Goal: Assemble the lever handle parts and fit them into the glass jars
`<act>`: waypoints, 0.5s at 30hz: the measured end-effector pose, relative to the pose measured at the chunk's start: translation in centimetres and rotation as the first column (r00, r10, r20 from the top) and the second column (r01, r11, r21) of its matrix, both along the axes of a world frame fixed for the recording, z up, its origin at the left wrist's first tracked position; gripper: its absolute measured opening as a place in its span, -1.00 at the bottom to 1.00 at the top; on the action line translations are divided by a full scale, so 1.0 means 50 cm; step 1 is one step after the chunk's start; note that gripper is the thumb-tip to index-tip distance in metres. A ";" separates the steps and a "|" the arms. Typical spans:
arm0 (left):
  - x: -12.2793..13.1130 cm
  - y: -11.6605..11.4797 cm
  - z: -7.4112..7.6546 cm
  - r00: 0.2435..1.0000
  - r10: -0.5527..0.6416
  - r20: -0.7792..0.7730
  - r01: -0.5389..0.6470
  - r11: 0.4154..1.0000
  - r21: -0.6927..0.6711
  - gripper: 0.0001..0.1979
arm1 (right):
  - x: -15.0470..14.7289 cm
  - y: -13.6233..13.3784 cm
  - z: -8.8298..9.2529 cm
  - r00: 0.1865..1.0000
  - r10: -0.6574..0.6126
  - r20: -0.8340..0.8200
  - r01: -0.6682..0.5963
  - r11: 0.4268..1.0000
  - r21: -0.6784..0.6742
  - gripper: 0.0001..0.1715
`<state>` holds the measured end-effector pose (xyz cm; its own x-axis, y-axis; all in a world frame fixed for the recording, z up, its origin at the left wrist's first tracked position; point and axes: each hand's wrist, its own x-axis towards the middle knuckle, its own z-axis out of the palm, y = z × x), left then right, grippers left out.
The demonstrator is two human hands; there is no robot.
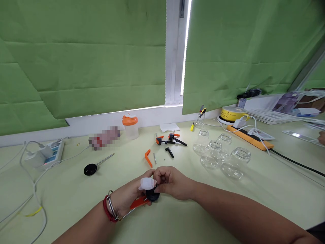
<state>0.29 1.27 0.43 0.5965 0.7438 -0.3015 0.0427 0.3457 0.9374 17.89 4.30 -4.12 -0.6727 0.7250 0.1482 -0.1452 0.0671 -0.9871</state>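
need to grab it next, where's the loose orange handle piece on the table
In the head view the orange handle piece lies on the table just beyond the hands, left of a small metal pin and in front of the black-and-orange tools.

clear glass jars, matt table, glossy black knob

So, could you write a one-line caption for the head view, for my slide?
Both hands, left hand and right hand, hold a small black-and-orange tool over a pale green table, glass jars nearby.
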 end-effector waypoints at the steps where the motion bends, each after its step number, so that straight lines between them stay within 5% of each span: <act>1: 0.000 0.000 0.000 1.000 0.000 -0.004 0.000 1.000 -0.003 -0.63 | 0.000 0.000 0.000 1.000 0.007 -0.003 -0.007 1.000 -0.008 -0.73; 15: 0.001 0.000 -0.001 1.000 -0.006 0.023 0.006 1.000 -0.006 -0.63 | 0.000 -0.005 0.001 1.000 0.009 -0.006 -0.010 0.999 -0.041 -0.71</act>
